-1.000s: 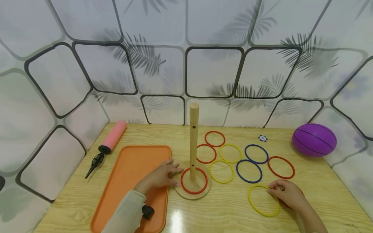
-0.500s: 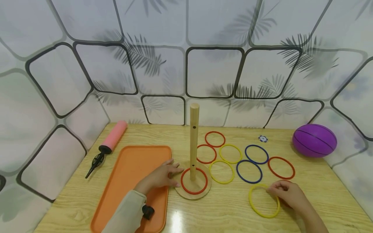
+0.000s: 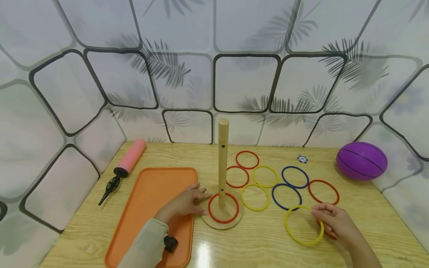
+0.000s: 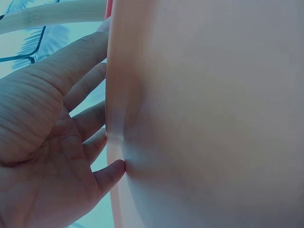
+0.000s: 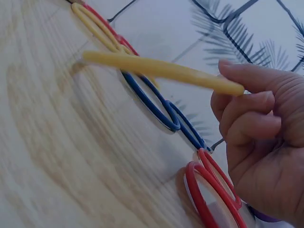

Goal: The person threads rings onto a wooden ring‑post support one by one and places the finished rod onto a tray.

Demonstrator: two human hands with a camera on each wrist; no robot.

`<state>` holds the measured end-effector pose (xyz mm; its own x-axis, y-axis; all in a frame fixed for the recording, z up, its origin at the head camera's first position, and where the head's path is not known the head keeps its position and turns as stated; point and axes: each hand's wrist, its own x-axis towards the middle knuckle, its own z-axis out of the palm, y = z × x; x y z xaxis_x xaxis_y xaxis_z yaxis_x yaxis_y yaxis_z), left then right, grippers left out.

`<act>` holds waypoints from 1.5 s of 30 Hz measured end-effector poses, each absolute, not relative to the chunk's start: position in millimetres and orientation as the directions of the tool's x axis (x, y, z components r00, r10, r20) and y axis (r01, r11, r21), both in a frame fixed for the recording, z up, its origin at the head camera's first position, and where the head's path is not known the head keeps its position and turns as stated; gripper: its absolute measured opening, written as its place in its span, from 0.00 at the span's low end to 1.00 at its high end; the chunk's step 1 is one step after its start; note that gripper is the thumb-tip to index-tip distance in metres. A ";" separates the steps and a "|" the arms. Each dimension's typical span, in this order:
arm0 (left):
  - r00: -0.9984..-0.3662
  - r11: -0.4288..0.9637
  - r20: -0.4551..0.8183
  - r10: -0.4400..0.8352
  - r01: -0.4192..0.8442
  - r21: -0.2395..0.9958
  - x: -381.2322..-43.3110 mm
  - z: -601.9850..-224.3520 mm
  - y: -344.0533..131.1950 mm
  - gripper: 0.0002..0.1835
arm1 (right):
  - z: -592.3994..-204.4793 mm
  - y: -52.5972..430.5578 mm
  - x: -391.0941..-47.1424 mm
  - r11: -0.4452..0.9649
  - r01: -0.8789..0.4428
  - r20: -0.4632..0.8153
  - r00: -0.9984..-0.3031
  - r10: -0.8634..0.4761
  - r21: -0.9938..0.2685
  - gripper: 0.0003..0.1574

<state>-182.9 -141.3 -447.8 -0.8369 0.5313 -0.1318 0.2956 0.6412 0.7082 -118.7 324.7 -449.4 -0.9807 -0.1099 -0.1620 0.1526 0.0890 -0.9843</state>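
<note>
My right hand [image 3: 336, 225] pinches a yellow ring [image 3: 305, 243] by its right side, between thumb and fingers. In the right wrist view this ring [image 5: 156, 69] appears edge-on, raised above the table. A red ring [image 5: 194, 190] lies below that hand, mostly covered by it in the head view. My left hand [image 3: 182, 203] has its fingers loosely spread at the left edge of a round wooden base [image 3: 219, 226], its wrist over an orange tray [image 3: 151, 197]. From the base rises an upright wooden post [image 3: 222, 160], with one red ring [image 3: 210, 212] around its foot.
Red, yellow and blue rings lie flat right of the post, among them a yellow ring [image 3: 268, 197] and a blue ring [image 3: 300, 197]. A purple ball [image 3: 361, 161] and a small chip [image 3: 302, 159] are farther back. A pink hand pump [image 3: 132, 156] lies left.
My right hand has lifted slightly with the yellow ring, which now overlaps a blue ring in view. More of the red ring beneath shows. My left hand has stayed in place.
</note>
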 end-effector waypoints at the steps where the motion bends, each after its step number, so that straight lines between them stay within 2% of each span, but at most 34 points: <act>1: -0.837 0.641 -0.132 0.531 0.294 0.709 -183.0 -447.8 -141.2 0.33 | -448.9 324.9 -118.3 0.053 0.143 -0.149 -0.981 -0.127 -0.988 0.09; 7: -0.840 0.644 -0.137 0.526 0.288 0.709 -182.3 -446.8 -140.5 0.32 | -441.7 326.3 -118.5 -0.120 0.087 -0.056 -0.969 -0.242 -0.989 0.14; 16: -0.840 0.647 -0.141 0.523 0.284 0.708 -181.7 -444.8 -140.1 0.33 | -427.5 315.5 -125.8 -0.234 0.010 0.069 -0.942 -0.329 -0.972 0.18; 24: -0.836 0.639 -0.140 0.531 0.287 0.713 -183.7 -447.9 -141.2 0.33 | -406.3 296.0 -135.5 -0.297 -0.054 0.161 -0.923 -0.349 -0.953 0.21; 36: -0.837 0.638 -0.141 0.528 0.282 0.717 -182.3 -445.7 -141.7 0.32 | -371.2 262.9 -145.4 -0.356 -0.087 0.196 -0.939 -0.281 -0.931 0.20; 45: -0.837 0.634 -0.143 0.527 0.276 0.722 -182.6 -445.7 -141.6 0.33 | -348.4 249.4 -159.1 -0.498 -0.118 0.322 -0.880 -0.348 -0.859 0.23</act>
<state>-182.6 -141.6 -445.7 -0.8374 0.5275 -0.1432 0.2759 0.6341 0.7224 -159.1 249.4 -348.4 -0.8805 -0.3477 0.3222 -0.1180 -0.4976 -0.8593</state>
